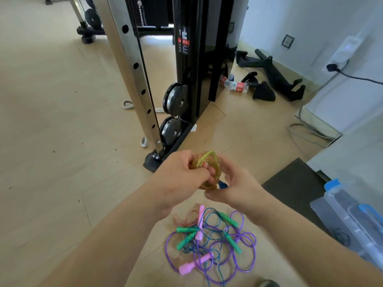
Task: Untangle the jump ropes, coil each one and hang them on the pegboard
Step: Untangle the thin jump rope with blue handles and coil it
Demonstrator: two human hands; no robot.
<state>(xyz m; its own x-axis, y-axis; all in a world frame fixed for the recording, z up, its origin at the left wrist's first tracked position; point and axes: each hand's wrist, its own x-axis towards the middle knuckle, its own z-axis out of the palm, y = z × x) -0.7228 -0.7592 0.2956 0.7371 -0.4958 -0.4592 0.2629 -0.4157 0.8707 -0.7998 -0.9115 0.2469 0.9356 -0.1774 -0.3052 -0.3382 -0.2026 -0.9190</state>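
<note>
Over the floor, at mid-frame, both hands hold a yellow-green jump rope (207, 167) wound into a small, tight coil.

Left hand (180, 179): grip closed, fingers curled round the coil's left side.

Right hand (235, 184): grip also closed on the coil, fingers curled about its right and lower side. A blue piece (223, 185) shows just under the coil against the right palm. Cannot tell whether it is a handle.

Below the hands, on the floor (62, 162), lies the tangle of ropes (211, 241), apart from both hands.
- Purple rope (253, 244) loops widest round the outside.
- A blue-green rope (209, 209) and a thin reddish rope (186, 216) run through it.
- Green handles (229, 219) and pink handles (191, 266) lie mixed in the heap, with one pink handle at its near-left edge.

Behind: the steel upright (134, 65) of a cable machine, with black pulleys (175, 98) near its base.

Right of the hands: a dark mat (296, 183) and a clear plastic bin (352, 214) with blue latches.

Far right by the wall: a plastic bottle (236, 85) and black attachments (275, 75) lie on the floor.
</note>
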